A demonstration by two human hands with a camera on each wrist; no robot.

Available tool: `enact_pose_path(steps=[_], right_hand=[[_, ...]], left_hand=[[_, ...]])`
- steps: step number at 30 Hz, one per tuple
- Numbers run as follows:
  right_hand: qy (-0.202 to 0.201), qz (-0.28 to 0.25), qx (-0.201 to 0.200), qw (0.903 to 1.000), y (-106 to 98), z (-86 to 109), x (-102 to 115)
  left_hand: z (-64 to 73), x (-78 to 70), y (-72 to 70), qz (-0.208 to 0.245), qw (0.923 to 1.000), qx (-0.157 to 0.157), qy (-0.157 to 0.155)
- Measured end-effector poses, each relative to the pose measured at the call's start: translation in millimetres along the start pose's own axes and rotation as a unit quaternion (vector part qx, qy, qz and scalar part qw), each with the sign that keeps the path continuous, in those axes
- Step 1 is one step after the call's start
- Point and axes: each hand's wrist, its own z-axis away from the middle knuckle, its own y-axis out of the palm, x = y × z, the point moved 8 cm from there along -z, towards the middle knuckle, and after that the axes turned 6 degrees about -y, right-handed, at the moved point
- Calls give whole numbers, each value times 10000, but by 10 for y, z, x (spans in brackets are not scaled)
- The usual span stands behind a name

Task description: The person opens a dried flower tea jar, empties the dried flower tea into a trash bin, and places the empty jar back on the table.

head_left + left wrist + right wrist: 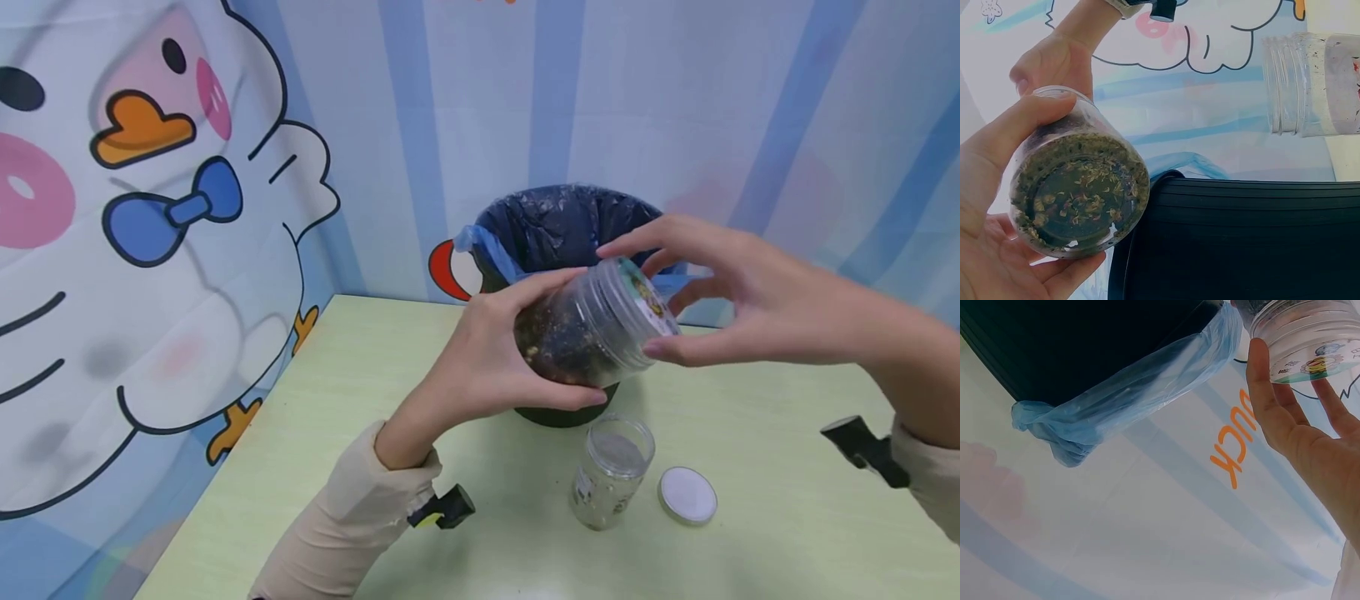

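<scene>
Tilted in the air, a clear plastic jar (573, 329) with dark dried bits inside is gripped round its body by my left hand (498, 358). Its base (1079, 194) faces the left wrist camera, showing pale petal-like flakes among the dark bits. My right hand (742, 292) has its thumb and fingers spread round the rim of the jar's lid (647, 296), which carries a coloured printed label. Below, a second clear jar (611, 471) stands uncovered on the table, with a white lid (687, 496) lying flat to its right.
Behind the held jar stands a black bin (1241, 237) with a blue bag liner (495, 250) folded over its rim. The pale green table (360, 358) meets a cartoon duck backdrop (480, 100) at the back and left.
</scene>
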Motion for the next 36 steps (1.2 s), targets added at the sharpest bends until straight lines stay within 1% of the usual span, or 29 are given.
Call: enact_pose_path(steps=[9,18,28,36], right_hand=[[284,233,-51,9993,-62,69,-39],[618,388,-89,9973,-74,151,-119],[744,211,-87,9970,-63,245,-167],[721,358,-88,9967,-46,341,-208]], left_hand=[[2,3,-10,69,10000,-40,-59],[4,27,-34,106,9998,-103,-115],[33,61,-73,205,9995,-207,-154],[68,94,-107,246,9991,-237,-245]])
